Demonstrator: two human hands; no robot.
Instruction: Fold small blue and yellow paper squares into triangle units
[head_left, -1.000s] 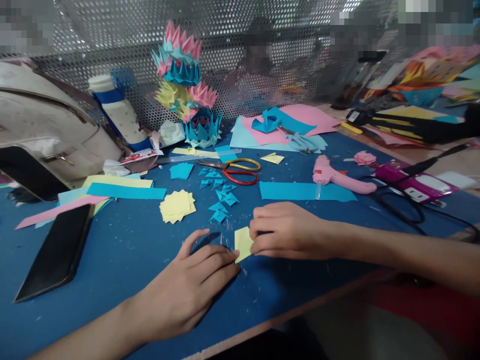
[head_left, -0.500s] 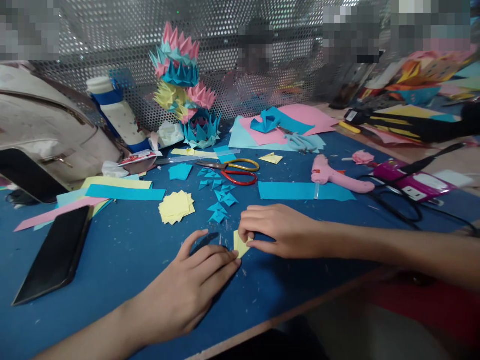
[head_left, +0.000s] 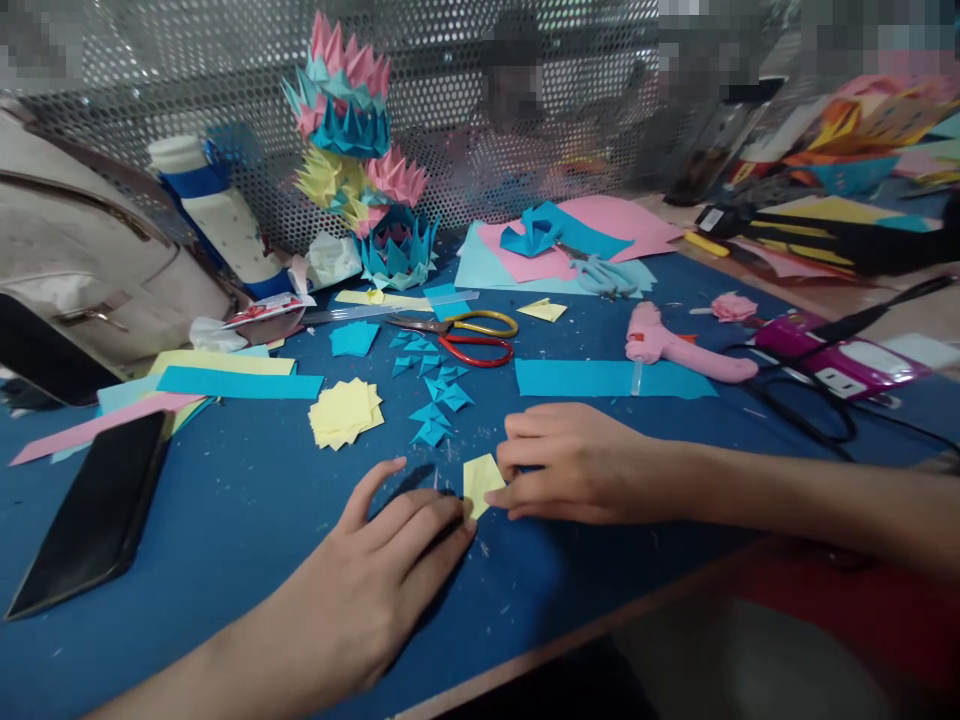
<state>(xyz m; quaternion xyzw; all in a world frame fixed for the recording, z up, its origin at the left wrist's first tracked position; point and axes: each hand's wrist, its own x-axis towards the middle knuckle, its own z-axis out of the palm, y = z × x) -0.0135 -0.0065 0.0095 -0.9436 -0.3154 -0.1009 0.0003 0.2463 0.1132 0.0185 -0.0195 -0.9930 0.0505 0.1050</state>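
A small folded yellow paper piece (head_left: 478,482), five-sided in outline, lies between my hands on the blue tabletop. My left hand (head_left: 397,565) rests with outstretched fingers, their tips pressing the paper's lower left edge, while the thumb stands apart. At the paper's right edge, my right hand (head_left: 577,465) has curled fingers and a thumb tip on the paper. Just beyond are several small folded blue paper pieces (head_left: 433,427). Left of them sits a stack of yellow paper pieces (head_left: 345,412). Scissors (head_left: 450,328) with one yellow and one red handle lie behind.
A blue paper strip (head_left: 577,378), a pink glue gun (head_left: 675,345) and a purple power strip (head_left: 840,355) lie to the right. A black phone (head_left: 94,515) and coloured strips (head_left: 240,382) occupy the left. Behind stand a bottle (head_left: 217,220) and a folded-paper tower (head_left: 397,250).
My right fingers have drawn back a little to the right from the yellow paper, uncovering more of it. My left hand keeps pressing its edge. The view has shifted slightly.
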